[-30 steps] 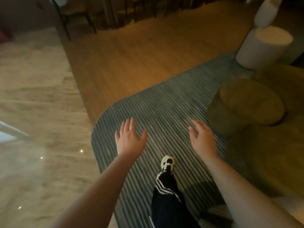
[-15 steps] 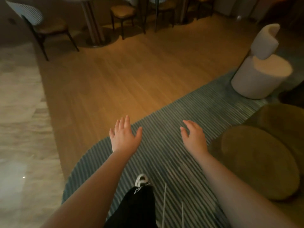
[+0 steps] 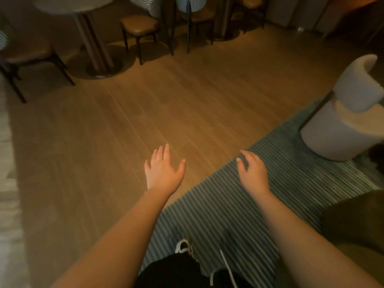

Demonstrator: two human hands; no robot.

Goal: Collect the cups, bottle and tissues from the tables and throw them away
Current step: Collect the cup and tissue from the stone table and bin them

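No cups, bottle or tissues in view; both hands empty.

The round pale pedestal surface [image 3: 70, 5] stands far ahead and leftward; beyond the striped grey rug [image 3: 228, 204], the spread left hand [image 3: 164, 173] is likelier nearer it than the loosely open right hand [image 3: 252, 173].

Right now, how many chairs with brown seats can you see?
3: one chair at far left, one chair just right of the round table, one chair farther right. More may hide beyond the top edge.
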